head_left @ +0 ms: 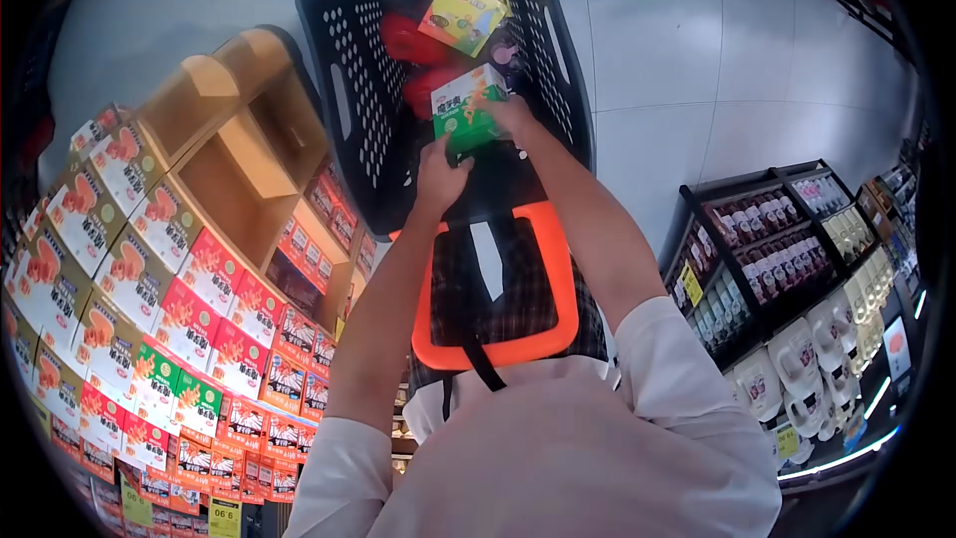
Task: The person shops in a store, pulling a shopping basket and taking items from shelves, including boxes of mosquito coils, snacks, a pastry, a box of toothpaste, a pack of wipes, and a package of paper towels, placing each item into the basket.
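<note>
Green-and-white box, pinched at its right side by the grip of a person's right hand, is inside a black cart near a yellow box; whether the left hand, at its lower edge, pinches too, I cannot tell

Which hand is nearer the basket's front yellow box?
Right. The right hand holds the green-and-white carton by its right side, short of the front yellow box; the left hand, at the carton's lower left, is farther back.
</note>
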Available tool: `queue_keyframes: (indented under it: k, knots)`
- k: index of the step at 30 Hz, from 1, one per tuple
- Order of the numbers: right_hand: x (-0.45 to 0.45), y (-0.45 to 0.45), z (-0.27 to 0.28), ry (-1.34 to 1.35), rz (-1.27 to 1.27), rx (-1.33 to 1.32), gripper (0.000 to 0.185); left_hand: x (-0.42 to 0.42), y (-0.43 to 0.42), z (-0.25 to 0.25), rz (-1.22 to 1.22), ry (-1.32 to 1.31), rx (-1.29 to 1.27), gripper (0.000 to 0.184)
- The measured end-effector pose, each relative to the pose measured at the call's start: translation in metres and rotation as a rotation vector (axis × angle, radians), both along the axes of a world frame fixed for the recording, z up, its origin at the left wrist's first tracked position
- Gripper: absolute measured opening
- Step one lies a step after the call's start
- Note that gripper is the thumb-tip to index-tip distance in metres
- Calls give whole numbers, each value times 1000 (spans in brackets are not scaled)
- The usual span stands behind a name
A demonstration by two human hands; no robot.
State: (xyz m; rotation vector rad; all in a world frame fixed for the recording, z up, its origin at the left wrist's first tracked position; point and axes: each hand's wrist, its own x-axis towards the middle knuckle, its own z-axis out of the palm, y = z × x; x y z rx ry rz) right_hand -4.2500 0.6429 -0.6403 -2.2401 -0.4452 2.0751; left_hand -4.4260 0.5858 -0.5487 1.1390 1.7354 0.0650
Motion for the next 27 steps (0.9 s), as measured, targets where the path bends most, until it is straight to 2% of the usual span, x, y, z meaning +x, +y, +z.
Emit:
queue_keyframes:
  k: [2,4,5,7,9,10,11,12,13,14,15,18,19,20,21,22,23,24,27]
  knots:
    - [4,22,14,69,-89,-150,74,-1,4,-20,-32,-37,-20,59]
    - [11,19,-6,-25,-83,-22,70,3,6,-35,-51,-63,30,52]
    - [13,14,-13,-71,-77,41,68,8,10,-35,-1,-88,-55,49]
    - [9,9,-8,-410,251,223,53,21,19,-28,97,-137,-217,42]
    - [1,8,22,-746,574,417,39,26,21,-14,-3,-110,-230,34]
    - [-4,11,47,-700,582,452,27,28,22,-3,-44,-107,-239,33]
    - [-5,9,69,-545,651,428,26,29,25,10,-85,-103,-240,32]
    - [-5,6,90,-390,717,408,26,28,22,28,-140,-69,-106,27]
    - [-5,4,116,-241,782,395,26,25,21,52,-171,-94,-139,27]
    - [-2,-11,122,-61,781,526,25,20,22,74,-201,-114,-152,27]
    - [-5,-18,152,-37,783,487,28,13,19,96,-292,-118,-84,26]
    - [12,-44,234,209,1113,612,29,-8,-4,175,-431,-152,-6,24]
    - [16,-52,258,382,1210,388,34,-16,-14,208,-440,-229,-140,27]
    - [21,-52,306,509,1151,341,40,-24,-45,204,-487,-290,-19,32]
    - [26,-63,325,525,1262,413,44,-28,-54,239,-449,-319,-100,37]
    - [26,-58,367,538,1288,452,39,-31,-57,275,-520,-307,-113,40]
    - [34,-89,328,412,1303,576,34,-38,-80,262,-533,-307,6,40]
    - [40,-94,305,448,1308,733,32,-46,-85,272,-593,-268,158,37]
    - [31,-60,322,284,1487,731,32,-44,-67,284,-605,-179,97,29]
